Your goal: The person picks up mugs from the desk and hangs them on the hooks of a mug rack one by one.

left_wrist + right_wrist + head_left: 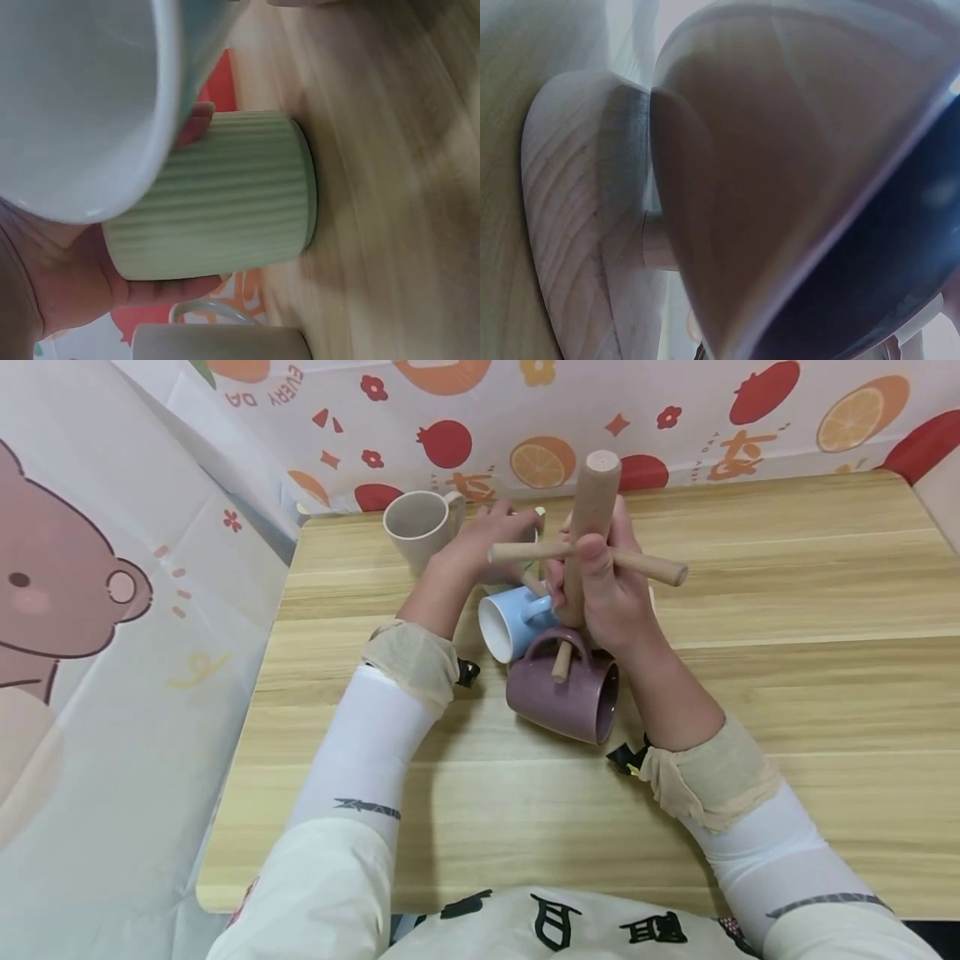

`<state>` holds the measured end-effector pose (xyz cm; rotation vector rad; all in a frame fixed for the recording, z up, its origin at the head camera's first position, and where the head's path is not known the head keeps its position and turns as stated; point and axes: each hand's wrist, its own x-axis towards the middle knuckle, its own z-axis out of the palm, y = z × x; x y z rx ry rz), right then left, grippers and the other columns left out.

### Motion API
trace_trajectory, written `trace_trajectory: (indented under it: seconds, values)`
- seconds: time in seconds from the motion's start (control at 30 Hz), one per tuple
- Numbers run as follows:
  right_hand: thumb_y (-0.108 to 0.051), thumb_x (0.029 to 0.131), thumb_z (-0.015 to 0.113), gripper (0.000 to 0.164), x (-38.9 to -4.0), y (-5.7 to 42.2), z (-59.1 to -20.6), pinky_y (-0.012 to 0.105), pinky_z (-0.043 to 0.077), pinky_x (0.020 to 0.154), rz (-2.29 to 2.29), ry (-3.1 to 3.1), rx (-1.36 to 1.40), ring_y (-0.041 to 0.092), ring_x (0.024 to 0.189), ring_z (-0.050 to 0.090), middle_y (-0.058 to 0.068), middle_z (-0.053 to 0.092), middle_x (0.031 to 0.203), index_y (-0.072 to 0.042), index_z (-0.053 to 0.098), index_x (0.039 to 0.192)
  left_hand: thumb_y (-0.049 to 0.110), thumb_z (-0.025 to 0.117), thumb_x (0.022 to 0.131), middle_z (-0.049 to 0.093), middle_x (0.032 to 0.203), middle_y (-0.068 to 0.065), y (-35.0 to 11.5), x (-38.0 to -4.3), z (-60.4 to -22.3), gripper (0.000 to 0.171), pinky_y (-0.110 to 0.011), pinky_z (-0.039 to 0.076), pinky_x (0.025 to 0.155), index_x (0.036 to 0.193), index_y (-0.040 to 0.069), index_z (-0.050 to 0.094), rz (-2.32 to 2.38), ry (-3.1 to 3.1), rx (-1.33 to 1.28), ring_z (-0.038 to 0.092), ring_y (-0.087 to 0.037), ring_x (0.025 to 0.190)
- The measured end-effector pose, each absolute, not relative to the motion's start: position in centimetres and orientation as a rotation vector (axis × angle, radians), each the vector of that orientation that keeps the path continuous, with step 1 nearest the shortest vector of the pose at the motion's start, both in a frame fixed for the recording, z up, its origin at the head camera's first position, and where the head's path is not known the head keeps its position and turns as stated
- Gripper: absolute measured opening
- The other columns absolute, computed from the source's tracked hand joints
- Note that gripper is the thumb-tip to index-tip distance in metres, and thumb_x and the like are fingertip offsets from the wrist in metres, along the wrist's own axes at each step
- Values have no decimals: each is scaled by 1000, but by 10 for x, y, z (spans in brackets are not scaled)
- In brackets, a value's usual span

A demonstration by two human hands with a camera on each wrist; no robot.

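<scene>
R hand point(615, 593): fingers wrapped rd. pale wooden peg stand point(597, 497) (clock ctr.) | L hand point(483, 539): fingers gripping light-green ribbed cup point(225, 195), 9 o'clock | glossy purple mug point(551, 703), 6 o'clock, peg point(561, 664) thru handle | light-blue mug point(522, 606), 7–8 o'clock | beige mug point(422, 552), 9 o'clock, farther out, on wood-grain worktop point(795, 693)

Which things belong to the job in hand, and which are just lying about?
In the job:
- wooden rack, gripped by the right hand
- purple mug, peg through its handle
- blue mug, beside it
- green ribbed cup, held by the left hand

Apparently just about:
- grey mug, standing ungripped; possibly next
- fruit-print sheet, backdrop
</scene>
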<state>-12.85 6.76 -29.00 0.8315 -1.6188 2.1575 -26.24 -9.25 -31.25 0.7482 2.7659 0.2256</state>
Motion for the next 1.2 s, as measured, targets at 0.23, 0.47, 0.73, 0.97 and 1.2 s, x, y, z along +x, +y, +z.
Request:
trace_trajectory:
  seconds: [0.23, 0.47, 0.73, 0.97, 1.2]
  values:
    - [-65, 86, 56, 64, -129, 68, -291, 28, 42, 44, 2136, -1635, 837, 19, 45, 46, 8, 49, 60, -5, 43, 105, 41, 84, 74, 36, 147, -9, -104, -259, -313, 75, -52, 44, 96, 138, 36, 45, 393, 2919, 653, 36, -33, 131]
    - [-65, 86, 56, 62, -129, 69, -290, 29, 42, 45, 2124, -1640, 834, 19, 45, 47, 8, 49, 60, -6, 44, 104, 31, 76, 80, 31, 152, -1, -102, -259, -300, 68, -53, 44, 98, 139, 40, 42, 580, 3059, 532, 31, -25, 138]
    - [-64, 87, 56, 60, -128, 69, -289, 29, 43, 46, 2123, -1655, 848, 19, 45, 47, 8, 49, 59, -8, 44, 104, 43, 87, 70, 34, 146, 3, -103, -248, -286, 78, -35, 41, 101, 136, 37, 47, 1002, 3177, 422, 34, -15, 133]
    - [-64, 87, 55, 59, -129, 70, -288, 29, 44, 48, 2116, -1655, 874, 19, 47, 47, 8, 49, 59, -9, 44, 104, 30, 90, 68, 38, 137, 2, -114, -218, -255, 74, -21, 31, 105, 131, 21, 53, 1516, 3200, 540, 34, -5, 129]
    - [-62, 88, 56, 56, -126, 70, -289, 30, 45, 49, 2114, -1653, 885, 21, 48, 49, 9, 49, 60, -9, 44, 104, 24, 90, 64, 46, 133, -4, -130, -185, -236, 71, -25, 30, 107, 124, 5, 56, 1946, 3211, 785, 35, -6, 127]
